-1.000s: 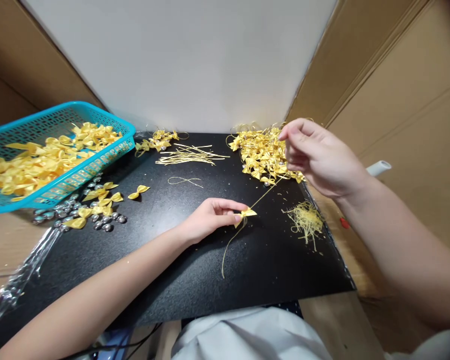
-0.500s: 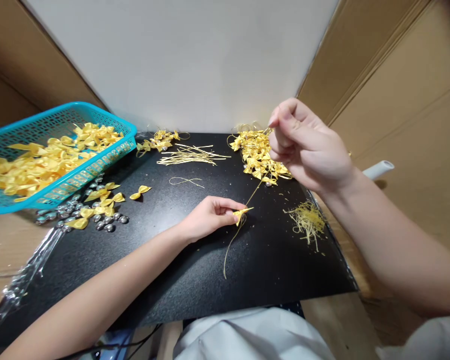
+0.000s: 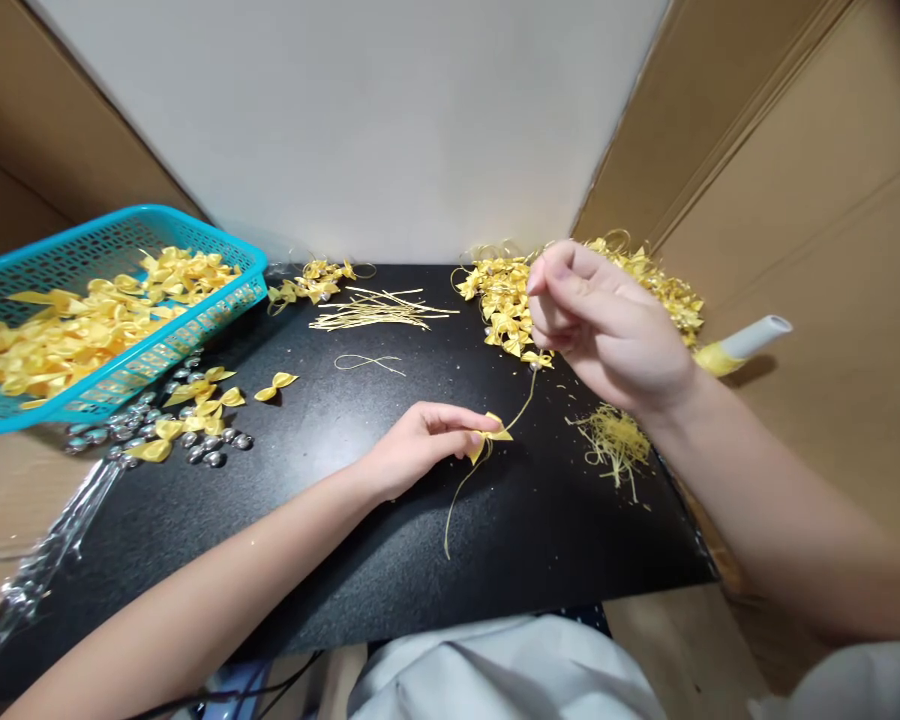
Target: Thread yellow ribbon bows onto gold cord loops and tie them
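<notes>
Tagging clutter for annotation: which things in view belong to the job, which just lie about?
Likely in the job:
yellow bow, pinched in left hand
its cord
blue basket of bows
silver beads
straight cords

Likely just lying about:
tangled cord scraps
white tube

the thread (image 3: 528, 400), taut before, now curves slack.

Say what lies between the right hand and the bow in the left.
In the head view, a thin cord curves from the bow toward the right hand; its upper end is lost against the heaped bows.
</notes>
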{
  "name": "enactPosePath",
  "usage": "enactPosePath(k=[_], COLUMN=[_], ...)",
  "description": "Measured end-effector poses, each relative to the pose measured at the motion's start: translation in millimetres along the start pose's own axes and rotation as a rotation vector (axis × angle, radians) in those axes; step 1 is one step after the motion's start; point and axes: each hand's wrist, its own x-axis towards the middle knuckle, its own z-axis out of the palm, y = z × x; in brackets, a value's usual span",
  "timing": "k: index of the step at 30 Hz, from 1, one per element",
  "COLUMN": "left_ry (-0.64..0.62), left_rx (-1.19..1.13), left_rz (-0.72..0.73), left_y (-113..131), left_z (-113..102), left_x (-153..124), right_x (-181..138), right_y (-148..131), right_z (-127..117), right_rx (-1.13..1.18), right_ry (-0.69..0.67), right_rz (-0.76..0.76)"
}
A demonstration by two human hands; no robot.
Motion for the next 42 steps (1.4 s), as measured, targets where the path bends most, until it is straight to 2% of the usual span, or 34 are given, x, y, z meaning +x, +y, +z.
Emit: enactPosePath(k=[5, 11, 17, 23, 27, 32, 36, 39, 42], left_ry=[0.022, 0.047, 0.095, 0.043, 0.015, -0.118, -0.275, -0.246, -0.147], left_rx=[-0.024, -0.016, -0.005, -0.003, -0.066, -0.215, -0.219, -0.151, -0.105], left_rz=[-0.055, -0.124, -0.146, -0.160, -0.106, -0.087, -0.102, -0.096, -0.041], left_y=[2.0, 6.5, 8.6, 2.7, -2.7, -4.7, -7.4, -8.9, -9.5], left_z=[-1.2, -1.1, -1.0, -4.0, -8.7, -11.3, -8.7, -5.7, -3.5], left_x=[3.6, 3.6, 2.3, 4.3, 5.7, 2.4, -1.4, -3.1, -3.5], right_x=[-1.5, -0.6, -0.5, 4.0, 13.7, 29.8, 42.7, 50.2, 48.8], right_y=[-8.9, -11.6, -11.8, -11.7, -8.6, 16.0, 49.5, 71.7, 84.6], right_z=[3.2, 8.4, 12.2, 12.2, -0.9, -25.2, -26.8, -14.4, 0.0], right_rx=[-0.028, -0.003, -0.031, 0.006, 0.032, 0.084, 0.117, 0.006, -0.300], right_ry=[0.045, 0.007, 0.007, 0.018, 0.081, 0.182, 0.119, 0.038, -0.022], right_rz=[-0.013, -0.071, -0.068, -0.017, 0.047, 0.096, 0.247, 0.302, 0.177])
